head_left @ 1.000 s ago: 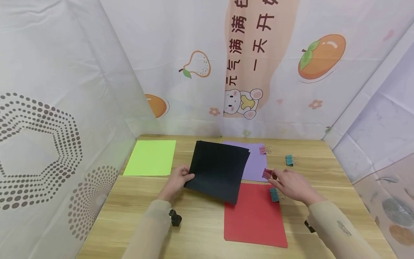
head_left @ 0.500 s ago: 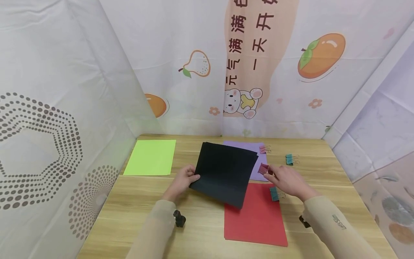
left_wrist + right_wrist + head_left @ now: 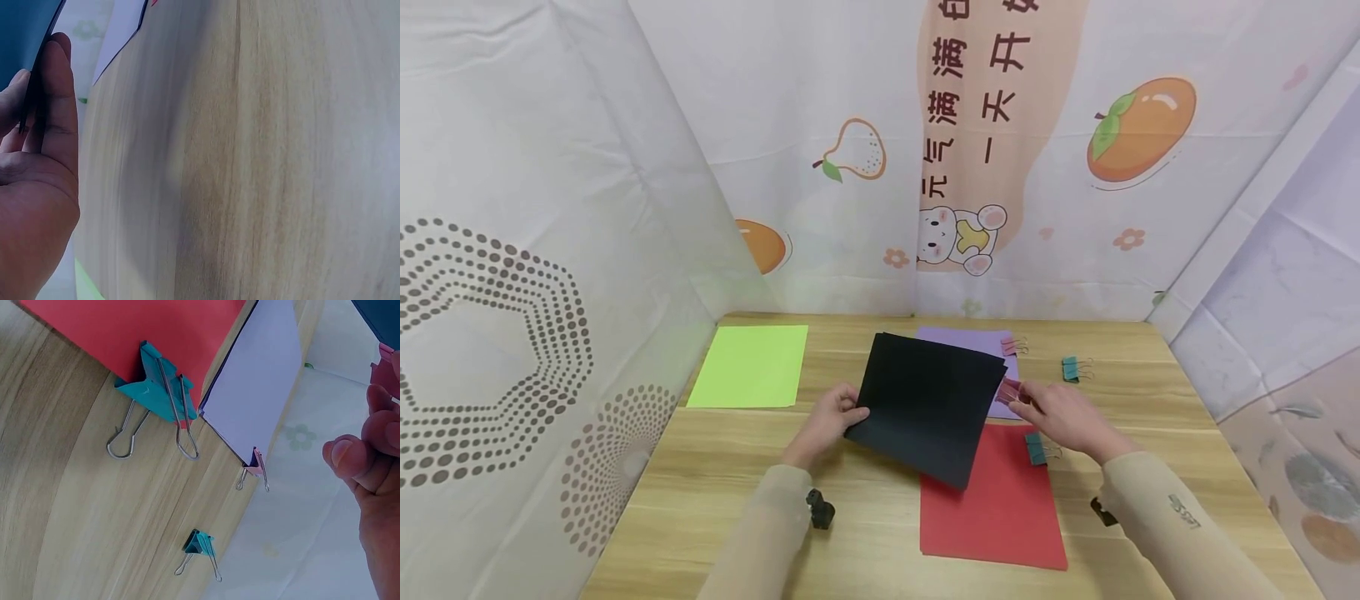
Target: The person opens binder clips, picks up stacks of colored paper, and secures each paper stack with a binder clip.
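Note:
My left hand (image 3: 831,421) grips the lower left edge of a thin stack of black paper (image 3: 928,408), thumb on top and fingers beneath. The stack is tilted above the table, overlapping purple and red paper in the head view. My right hand (image 3: 1063,414) pinches a dark pink binder clip (image 3: 1010,392) by its handles, its mouth right at the black stack's upper right edge. In the right wrist view this clip (image 3: 384,378) is partly cut off beside the black paper's corner (image 3: 382,322). The left wrist view shows thumb and fingers (image 3: 59,112) around the sheet edge.
Red paper (image 3: 988,525) carries a teal binder clip (image 3: 1036,450) on its right edge. Purple paper (image 3: 970,337) behind it has a pink binder clip (image 3: 1009,346). A loose teal binder clip (image 3: 1071,369) lies at the back right, and lime green paper (image 3: 748,367) at the back left.
My left hand has carried the black paper rightward toward the right hand. The pink clip has moved slightly left and up, and now meets the paper's right edge.

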A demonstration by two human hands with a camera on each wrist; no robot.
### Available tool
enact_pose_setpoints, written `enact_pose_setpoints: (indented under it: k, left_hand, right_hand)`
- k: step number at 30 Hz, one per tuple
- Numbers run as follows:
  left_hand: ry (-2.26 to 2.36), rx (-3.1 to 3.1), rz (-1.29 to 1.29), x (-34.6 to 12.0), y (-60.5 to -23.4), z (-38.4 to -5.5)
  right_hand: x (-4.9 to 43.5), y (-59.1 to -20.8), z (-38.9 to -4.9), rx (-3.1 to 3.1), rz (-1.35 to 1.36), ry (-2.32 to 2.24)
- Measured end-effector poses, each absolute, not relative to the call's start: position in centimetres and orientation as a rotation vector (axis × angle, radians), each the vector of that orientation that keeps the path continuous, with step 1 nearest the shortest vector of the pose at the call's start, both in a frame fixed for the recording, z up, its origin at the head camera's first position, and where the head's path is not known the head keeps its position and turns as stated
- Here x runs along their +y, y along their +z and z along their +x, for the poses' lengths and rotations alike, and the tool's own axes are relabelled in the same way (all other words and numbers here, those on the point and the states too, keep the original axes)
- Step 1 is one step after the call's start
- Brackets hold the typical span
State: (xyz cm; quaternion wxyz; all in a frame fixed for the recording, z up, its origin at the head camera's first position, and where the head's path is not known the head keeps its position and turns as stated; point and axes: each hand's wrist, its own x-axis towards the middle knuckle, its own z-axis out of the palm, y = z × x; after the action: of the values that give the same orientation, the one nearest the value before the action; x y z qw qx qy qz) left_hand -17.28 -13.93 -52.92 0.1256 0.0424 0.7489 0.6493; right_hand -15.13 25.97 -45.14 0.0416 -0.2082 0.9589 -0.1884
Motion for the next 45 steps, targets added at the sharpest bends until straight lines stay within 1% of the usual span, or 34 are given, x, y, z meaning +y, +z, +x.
enact_pose_setpoints:
  k: [13, 26, 45]
  left_hand:
    - [1.882, 2.175, 0.062, -13.61, -52.8, -16.97]
    - [1.902, 2.151, 0.109, -13.6, -52.89, -16.78]
    - [1.902, 2.177, 0.118, -13.6, -53.45, -16.66]
  right_hand:
    - [25.89, -45.26, -15.13, 2.847, -0.594, -0.708]
    - [26.07, -45.32, -14.87, 2.797, -0.529, -0.753]
    - [26.38, -45.26, -14.73, 2.729, -0.544, -0.833]
